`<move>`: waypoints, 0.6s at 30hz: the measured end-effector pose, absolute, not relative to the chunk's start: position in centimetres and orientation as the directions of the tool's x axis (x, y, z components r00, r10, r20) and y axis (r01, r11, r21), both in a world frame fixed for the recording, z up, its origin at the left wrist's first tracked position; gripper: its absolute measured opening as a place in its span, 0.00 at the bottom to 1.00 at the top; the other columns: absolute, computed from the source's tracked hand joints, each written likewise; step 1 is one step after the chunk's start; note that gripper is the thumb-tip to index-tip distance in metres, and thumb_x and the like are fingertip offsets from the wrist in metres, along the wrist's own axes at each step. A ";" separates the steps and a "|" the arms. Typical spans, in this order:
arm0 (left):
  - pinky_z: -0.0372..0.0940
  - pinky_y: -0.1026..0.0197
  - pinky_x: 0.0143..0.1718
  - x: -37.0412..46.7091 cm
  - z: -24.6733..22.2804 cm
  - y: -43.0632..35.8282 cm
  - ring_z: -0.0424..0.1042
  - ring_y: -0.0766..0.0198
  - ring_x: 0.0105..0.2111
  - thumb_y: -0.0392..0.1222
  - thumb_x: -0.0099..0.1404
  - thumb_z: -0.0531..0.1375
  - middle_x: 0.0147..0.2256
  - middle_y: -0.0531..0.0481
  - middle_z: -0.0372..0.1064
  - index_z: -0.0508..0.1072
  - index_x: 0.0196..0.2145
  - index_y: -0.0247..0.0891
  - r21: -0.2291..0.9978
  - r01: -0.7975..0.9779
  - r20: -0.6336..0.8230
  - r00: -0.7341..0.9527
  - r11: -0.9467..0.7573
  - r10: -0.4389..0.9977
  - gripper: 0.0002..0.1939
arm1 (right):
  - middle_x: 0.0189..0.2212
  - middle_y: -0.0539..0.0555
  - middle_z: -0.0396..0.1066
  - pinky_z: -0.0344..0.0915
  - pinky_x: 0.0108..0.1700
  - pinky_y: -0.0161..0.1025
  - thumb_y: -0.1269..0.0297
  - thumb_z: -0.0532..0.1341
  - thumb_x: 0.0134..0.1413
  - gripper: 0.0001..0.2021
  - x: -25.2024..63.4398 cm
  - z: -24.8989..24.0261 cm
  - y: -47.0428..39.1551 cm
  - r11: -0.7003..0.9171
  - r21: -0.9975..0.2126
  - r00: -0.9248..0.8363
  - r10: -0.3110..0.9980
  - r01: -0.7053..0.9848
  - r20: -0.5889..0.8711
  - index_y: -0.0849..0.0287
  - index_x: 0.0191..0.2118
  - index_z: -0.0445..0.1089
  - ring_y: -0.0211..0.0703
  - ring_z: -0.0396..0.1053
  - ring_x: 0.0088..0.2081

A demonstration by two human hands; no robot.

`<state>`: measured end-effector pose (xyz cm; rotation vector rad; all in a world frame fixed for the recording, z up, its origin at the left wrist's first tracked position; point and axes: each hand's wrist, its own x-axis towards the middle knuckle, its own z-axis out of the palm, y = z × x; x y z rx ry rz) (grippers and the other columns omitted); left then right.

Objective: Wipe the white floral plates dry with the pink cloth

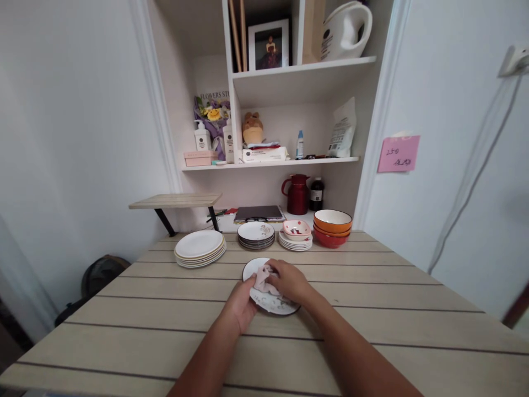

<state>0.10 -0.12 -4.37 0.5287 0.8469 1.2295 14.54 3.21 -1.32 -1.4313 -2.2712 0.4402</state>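
Note:
A white plate [276, 305] with a dark rim and a grey floral pattern is over the front middle of the table. My left hand [242, 302] grips its left edge, thumb on top and fingers beneath. My right hand [290, 280] is closed on a crumpled pale pink cloth [263, 280], pressed against the plate's upper face. The cloth and hand hide part of the plate's middle. Just behind stands a stack of similar dark-rimmed plates [255, 231].
On the slatted table [136, 331] stand white plates [199, 244], small plates [295, 242] under a pink-patterned bowl [297, 229], and stacked orange and red bowls [332, 229]. A laptop [259, 213] and a red thermos jug [297, 194] are behind them. A small raised shelf [176, 201] overhangs the back left.

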 end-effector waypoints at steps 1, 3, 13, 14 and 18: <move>0.70 0.57 0.37 0.0 -4.4 -0.2 0.76 0.56 0.32 0.39 0.63 0.57 0.35 0.37 0.77 0.71 0.46 0.27 0.753 -0.595 -0.280 0.096 0.280 0.955 0.16 | 0.45 0.57 0.71 0.54 0.37 0.37 0.62 0.57 0.52 0.16 14.9 -1.2 3.2 0.412 -0.466 -0.382 0.910 0.783 0.163 0.55 0.47 0.66 0.46 0.66 0.43; 0.69 0.56 0.38 -0.1 -4.5 -0.3 0.76 0.56 0.32 0.39 0.63 0.58 0.35 0.36 0.76 0.71 0.46 0.26 0.752 -0.593 -0.290 0.093 0.287 0.953 0.17 | 0.41 0.58 0.72 0.53 0.35 0.37 0.60 0.59 0.50 0.14 15.8 -1.0 3.2 0.418 -0.454 -0.405 0.905 0.787 0.131 0.56 0.44 0.67 0.47 0.67 0.39; 0.70 0.56 0.38 0.4 -4.0 -0.4 0.76 0.55 0.32 0.33 0.59 0.58 0.34 0.37 0.77 0.72 0.45 0.26 0.755 -0.585 -0.284 0.115 0.296 0.952 0.15 | 0.39 0.51 0.72 0.55 0.36 0.34 0.65 0.60 0.46 0.12 14.3 -1.2 2.5 0.556 -0.518 -0.540 0.817 0.650 0.201 0.55 0.40 0.67 0.42 0.66 0.38; 0.70 0.56 0.38 0.4 -3.9 -0.4 0.76 0.56 0.32 0.32 0.59 0.58 0.34 0.37 0.77 0.73 0.45 0.26 0.757 -0.583 -0.284 0.115 0.296 0.952 0.15 | 0.40 0.52 0.73 0.55 0.37 0.34 0.65 0.60 0.46 0.12 14.0 -1.3 2.5 0.557 -0.527 -0.526 0.820 0.642 0.225 0.55 0.41 0.68 0.42 0.66 0.39; 0.70 0.57 0.37 0.3 -3.8 -0.4 0.76 0.56 0.31 0.35 0.60 0.59 0.34 0.38 0.77 0.73 0.44 0.27 0.762 -0.580 -0.279 0.110 0.290 0.954 0.15 | 0.42 0.52 0.73 0.55 0.39 0.35 0.64 0.59 0.48 0.14 13.5 -1.7 2.8 0.510 -0.520 -0.455 0.857 0.685 0.241 0.54 0.43 0.68 0.43 0.67 0.42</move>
